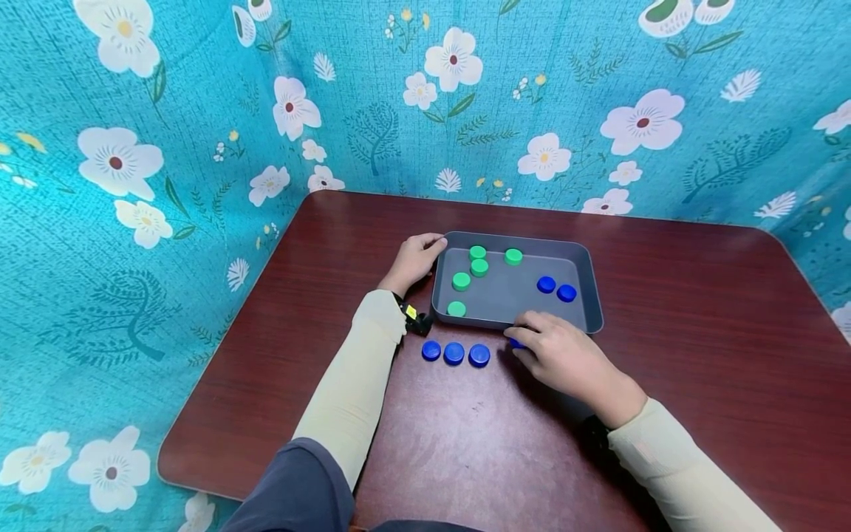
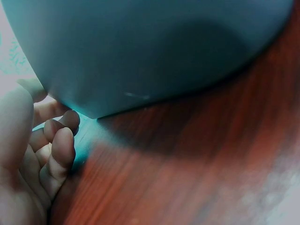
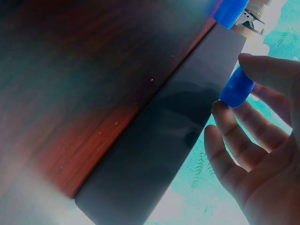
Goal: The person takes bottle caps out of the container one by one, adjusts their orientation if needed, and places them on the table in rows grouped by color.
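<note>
A grey rectangular tray (image 1: 501,292) lies on the table. My left hand (image 1: 414,260) holds its far left corner, and the left wrist view shows the fingers (image 2: 62,147) curled beside the tray wall (image 2: 140,70). My right hand (image 1: 565,358) pinches a blue bottle cap (image 3: 237,89) between thumb and fingertips, just above the tray's near rim. Three more blue caps (image 1: 454,353) sit in a row on the table in front of the tray. Inside the tray, several green caps (image 1: 479,267) are spread to the left and middle, and two blue caps (image 1: 547,284) lie at the right.
The dark red wooden table (image 1: 691,318) has rounded corners. A turquoise flowered cloth (image 1: 372,96) hangs behind it and along the left side. A black wrist strap (image 1: 417,321) on my left arm is close to the tray's near left corner.
</note>
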### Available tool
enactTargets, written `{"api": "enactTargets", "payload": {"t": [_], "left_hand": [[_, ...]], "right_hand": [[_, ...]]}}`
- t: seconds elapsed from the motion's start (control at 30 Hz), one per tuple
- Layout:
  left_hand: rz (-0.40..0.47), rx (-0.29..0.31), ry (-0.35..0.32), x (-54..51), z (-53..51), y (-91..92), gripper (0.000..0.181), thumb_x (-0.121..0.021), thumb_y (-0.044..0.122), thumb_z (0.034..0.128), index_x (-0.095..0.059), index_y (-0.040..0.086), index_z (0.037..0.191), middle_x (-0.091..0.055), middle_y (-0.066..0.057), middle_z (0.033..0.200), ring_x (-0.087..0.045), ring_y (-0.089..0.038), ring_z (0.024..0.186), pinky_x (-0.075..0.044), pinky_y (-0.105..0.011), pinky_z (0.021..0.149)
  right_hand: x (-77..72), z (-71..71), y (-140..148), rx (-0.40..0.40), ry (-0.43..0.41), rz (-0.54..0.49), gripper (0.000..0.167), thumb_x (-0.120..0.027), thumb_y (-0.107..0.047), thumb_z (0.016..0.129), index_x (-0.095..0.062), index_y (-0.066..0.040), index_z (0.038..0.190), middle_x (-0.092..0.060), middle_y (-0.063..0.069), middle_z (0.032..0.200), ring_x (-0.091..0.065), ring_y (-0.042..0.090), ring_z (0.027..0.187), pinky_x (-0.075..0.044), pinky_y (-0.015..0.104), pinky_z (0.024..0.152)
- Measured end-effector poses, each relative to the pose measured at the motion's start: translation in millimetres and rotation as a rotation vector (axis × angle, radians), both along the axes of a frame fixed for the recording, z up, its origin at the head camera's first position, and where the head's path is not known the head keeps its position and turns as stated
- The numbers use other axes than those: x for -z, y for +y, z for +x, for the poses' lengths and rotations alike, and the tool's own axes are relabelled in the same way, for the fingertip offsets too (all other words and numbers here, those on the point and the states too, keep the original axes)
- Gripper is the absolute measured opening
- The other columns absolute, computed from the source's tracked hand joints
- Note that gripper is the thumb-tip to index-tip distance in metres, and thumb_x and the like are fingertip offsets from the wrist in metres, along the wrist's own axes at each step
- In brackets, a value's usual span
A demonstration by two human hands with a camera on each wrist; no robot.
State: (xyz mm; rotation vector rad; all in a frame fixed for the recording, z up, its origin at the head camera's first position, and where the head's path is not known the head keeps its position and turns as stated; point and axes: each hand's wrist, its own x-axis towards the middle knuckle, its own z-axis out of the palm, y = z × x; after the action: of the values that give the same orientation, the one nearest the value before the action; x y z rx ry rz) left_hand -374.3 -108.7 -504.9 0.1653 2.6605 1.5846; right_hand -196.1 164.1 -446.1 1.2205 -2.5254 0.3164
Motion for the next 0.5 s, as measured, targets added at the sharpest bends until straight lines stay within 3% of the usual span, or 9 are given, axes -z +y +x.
{"api": "enactTargets", "payload": {"t": [0.5], "left_hand": [[0.014, -0.004, -0.016, -1.0, 0.6, 0.3, 0.042, -0.053, 0.047, 0.0987, -0.064, 0.022, 0.131, -0.064, 0.002, 0.116, -0.062, -0.018, 0.070, -0.054, -0.033, 0.062]], "right_hand": [[-0.8, -0.4, -3.7, -0.018, -0.071, 0.037, 0.025, -0.080, -0.011, 0.080, -0.073, -0.005, 0.103, -0.061, 0.004, 0.097, -0.061, 0.019, 0.084, -0.054, 0.037, 0.077]]}}
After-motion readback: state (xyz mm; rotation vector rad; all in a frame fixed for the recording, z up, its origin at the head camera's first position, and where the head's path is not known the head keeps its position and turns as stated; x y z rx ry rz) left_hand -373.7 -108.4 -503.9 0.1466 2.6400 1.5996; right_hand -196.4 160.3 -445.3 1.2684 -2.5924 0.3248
